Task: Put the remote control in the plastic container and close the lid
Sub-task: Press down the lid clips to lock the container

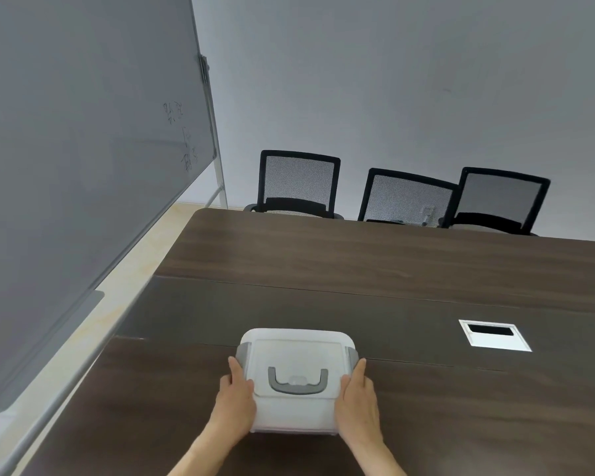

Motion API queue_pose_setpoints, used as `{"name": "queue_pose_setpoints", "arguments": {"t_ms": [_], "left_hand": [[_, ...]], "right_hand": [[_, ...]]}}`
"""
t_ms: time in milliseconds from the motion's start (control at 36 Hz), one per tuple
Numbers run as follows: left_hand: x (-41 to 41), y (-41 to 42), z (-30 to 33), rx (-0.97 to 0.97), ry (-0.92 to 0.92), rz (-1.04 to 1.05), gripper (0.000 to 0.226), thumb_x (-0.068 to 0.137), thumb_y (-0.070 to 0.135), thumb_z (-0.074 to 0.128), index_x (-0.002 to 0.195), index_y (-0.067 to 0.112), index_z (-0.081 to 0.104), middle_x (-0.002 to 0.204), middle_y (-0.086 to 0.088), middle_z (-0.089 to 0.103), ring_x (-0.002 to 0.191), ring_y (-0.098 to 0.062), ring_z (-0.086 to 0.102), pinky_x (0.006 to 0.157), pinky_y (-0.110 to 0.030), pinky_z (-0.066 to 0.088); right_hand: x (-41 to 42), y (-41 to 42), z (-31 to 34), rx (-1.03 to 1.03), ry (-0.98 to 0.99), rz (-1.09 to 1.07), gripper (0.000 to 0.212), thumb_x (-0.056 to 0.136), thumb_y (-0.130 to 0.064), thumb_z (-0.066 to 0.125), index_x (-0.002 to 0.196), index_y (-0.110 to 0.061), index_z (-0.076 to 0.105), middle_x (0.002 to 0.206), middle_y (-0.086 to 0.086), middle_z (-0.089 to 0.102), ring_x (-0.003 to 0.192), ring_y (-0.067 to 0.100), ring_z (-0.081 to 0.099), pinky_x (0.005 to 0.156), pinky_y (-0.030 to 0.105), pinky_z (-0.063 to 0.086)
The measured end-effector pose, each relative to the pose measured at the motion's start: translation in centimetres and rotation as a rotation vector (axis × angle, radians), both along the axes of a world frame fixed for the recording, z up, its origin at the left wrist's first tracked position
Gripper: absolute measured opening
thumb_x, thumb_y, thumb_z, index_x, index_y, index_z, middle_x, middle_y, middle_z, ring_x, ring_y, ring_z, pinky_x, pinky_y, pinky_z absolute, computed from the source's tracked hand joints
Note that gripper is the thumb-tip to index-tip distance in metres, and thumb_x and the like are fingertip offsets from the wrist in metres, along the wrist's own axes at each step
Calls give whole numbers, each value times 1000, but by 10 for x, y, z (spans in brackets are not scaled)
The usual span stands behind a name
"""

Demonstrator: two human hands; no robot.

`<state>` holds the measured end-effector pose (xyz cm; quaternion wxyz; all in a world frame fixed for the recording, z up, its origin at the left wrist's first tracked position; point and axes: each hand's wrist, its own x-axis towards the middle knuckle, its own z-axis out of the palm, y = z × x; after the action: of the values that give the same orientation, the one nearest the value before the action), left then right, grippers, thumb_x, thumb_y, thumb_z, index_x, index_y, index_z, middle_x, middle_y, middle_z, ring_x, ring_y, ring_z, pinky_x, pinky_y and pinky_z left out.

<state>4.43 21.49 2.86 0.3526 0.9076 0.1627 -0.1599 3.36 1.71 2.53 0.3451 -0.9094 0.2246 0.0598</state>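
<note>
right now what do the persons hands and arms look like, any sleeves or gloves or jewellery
Both are bare. The left hand and right hand wear no gloves, and no rings, watch or bracelet show. The forearms are uncovered down to the bottom edge of the picture, with no sleeve in view. Fingernails look short and plain, though detail is soft.

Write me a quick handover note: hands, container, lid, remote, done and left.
Left hand: flat against the plastic container's left side.
Right hand: flat against its right side.
Container sits on the dark table, lid on, grey handle folded flat.
Remote control: not visible anywhere; presumably inside, but unconfirmed.
Done: lid appears down.
Left: check that both grey side latches are snapped shut, then release.
</note>
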Motion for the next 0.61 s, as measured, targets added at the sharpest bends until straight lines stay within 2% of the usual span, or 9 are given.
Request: {"name": "queue_pose_setpoints", "arguments": {"t_ms": [194, 389, 611], "left_hand": [[-1, -2, 0, 165, 10, -87, 61, 102, 18, 22, 152, 8, -12, 144, -21, 33, 123, -36, 46, 103, -45, 41], [-3, -6, 5, 295, 15, -150, 65, 100, 17, 27, 152, 10, -10, 138, -15, 40, 120, -32, 49, 99, -43, 44], [-3, -5, 5, 327, 11, -161, 62, 102, 21, 24, 152, 9, -10, 136, -13, 41, 118, -29, 51, 96, -40, 45]], "right_hand": [[-1, 1, 1, -44, 7, 19, 57, 102, -31, 20, 153, -14, 1, 146, 13, 38, 130, 31, 41, 102, 45, 38], [-1, 2, 4, -86, 21, 45, 57, 102, -30, 18, 153, -11, 0, 147, 13, 38, 129, 31, 41, 101, 44, 39], [-1, 3, 6, -51, 24, 20, 57, 100, -29, 16, 153, -14, 1, 147, 12, 39, 129, 31, 40, 101, 45, 38]]}}
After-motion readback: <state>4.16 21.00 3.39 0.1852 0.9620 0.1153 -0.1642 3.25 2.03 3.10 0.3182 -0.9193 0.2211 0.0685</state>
